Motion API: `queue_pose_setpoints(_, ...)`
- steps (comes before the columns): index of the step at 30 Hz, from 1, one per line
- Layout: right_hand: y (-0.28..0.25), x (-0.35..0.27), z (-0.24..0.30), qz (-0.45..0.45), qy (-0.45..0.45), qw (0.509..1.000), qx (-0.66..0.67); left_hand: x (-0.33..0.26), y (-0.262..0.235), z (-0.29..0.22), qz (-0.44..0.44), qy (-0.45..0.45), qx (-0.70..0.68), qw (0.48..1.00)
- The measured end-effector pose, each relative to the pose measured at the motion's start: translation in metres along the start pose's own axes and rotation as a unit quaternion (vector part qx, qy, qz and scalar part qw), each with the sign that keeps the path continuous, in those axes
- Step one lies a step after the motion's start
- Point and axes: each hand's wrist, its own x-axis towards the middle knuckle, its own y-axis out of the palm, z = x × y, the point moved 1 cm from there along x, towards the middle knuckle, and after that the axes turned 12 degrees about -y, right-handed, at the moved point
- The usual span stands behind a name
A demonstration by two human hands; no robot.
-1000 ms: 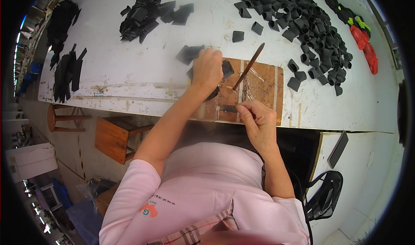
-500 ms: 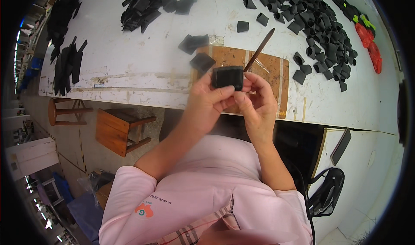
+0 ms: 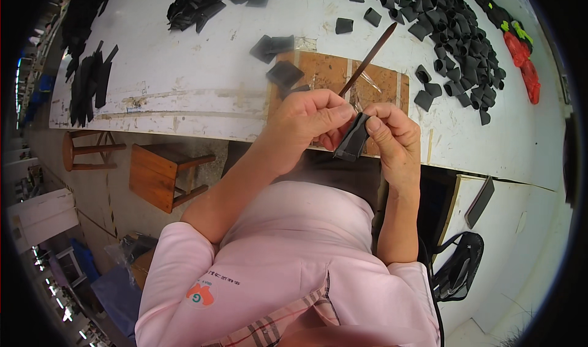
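Observation:
Above the table's near edge, a small folded black fabric piece [image 3: 351, 141] is held tilted between my two hands. My right hand [image 3: 395, 140] pinches its upper right edge between thumb and fingers. At the left edge, the closed thumb and fingers of my left hand [image 3: 315, 117] grip the piece; some fingertips are hidden. A dark brown pointed stick [image 3: 370, 56] slants up and right from behind my left fingers; whether a hand holds it cannot be told. Beneath lies a brown board [image 3: 392, 90], with flat black pieces [image 3: 285, 74] at its left edge.
A large heap of black tube-shaped pieces [image 3: 456, 47] covers the table's right side. Flat black pieces [image 3: 199, 4] are piled at the back, and black strips [image 3: 90, 86] lie far left. A red bag [image 3: 522, 62] sits at the right edge. Wooden stools [image 3: 156, 175] stand left below the table.
The black piece has been turned from lying broad-side up to a tilted, narrower view, and lowered slightly. My right hand has moved right; my left hand now covers the stick's lower end.

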Motion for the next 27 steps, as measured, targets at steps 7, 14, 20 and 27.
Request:
queue_pose_setpoints(7, -0.004, 0.004, 0.001, 0.042, 0.045, 0.997, -0.037, 0.001, -0.001, -0.008, -0.022, -0.002, 0.084, 0.996)
queue_pose_setpoints(14, 0.011, 0.011, -0.002, -0.050, -0.169, 0.902, -0.395, 0.004, 0.006, 0.003, -0.160, 0.105, 0.226, 0.955)
queue_pose_setpoints(20, 0.028, 0.002, -0.001, -0.077, -0.134, 0.956, -0.251, 0.006, 0.018, 0.011, -0.276, 0.236, 0.268, 0.892)
queue_pose_setpoints(27, 0.034, 0.016, -0.014, -0.096, -0.255, 0.851, -0.450, 0.011, 0.022, 0.000, -0.340, 0.272, 0.156, 0.887)
